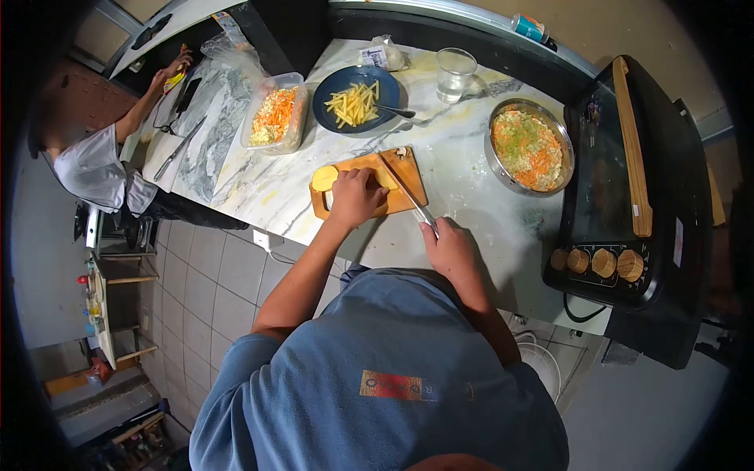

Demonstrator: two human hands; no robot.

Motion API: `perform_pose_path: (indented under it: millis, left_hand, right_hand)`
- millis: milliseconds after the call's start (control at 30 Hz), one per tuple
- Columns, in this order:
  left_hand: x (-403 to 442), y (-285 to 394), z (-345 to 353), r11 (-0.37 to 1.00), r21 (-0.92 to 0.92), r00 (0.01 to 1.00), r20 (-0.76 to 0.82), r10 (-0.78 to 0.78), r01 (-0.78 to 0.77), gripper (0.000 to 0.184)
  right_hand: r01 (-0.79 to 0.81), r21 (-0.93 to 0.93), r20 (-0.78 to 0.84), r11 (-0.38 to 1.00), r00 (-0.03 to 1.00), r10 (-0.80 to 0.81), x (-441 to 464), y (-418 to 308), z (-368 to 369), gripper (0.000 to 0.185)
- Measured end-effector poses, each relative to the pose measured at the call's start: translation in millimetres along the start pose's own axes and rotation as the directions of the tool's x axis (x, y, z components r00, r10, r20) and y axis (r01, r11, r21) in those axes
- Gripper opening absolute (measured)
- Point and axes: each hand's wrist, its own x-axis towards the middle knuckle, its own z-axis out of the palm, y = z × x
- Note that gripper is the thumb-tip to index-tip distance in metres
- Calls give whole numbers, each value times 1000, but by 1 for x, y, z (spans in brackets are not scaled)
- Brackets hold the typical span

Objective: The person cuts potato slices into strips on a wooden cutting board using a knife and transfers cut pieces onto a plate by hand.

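Note:
On the marble counter lies a small wooden cutting board (408, 168). My left hand (357, 195) rests on it, fingers bent over a yellow potato piece (386, 179). Another cut potato piece (324, 178) sits at the board's left end. My right hand (452, 250) is closed round the handle of a knife (408, 193), whose blade lies across the board just right of the potato. Behind the board, a dark blue plate (320, 102) holds potato sticks (353, 105) and a utensil.
A plastic tub of shredded vegetables (273, 118) stands back left, a glass (455, 75) at the back. Right are a metal bowl of mixed vegetables (531, 149) and a black oven (633, 196). At far left, another person (93, 174) reaches over the counter near a second knife (180, 148).

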Motion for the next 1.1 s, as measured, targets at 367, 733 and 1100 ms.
perform_pose_path:
  millis: [367,733,1100]
  left_hand:
    - [-2,1,3,999,-19,999,-37,-28,27,40]
    - [2,-1,3,995,-83,998,-13,-65,63,42]
    - [0,-1,2,995,-83,998,-42,-52,49,46]
  right_hand:
    - [18,11,36,1000,999,-19,4,-3,3,42]
    - [28,19,33,999,999,-29,2,-2,3,41]
    - [53,-2,-7,999,999,-53,17,-12,3,40]
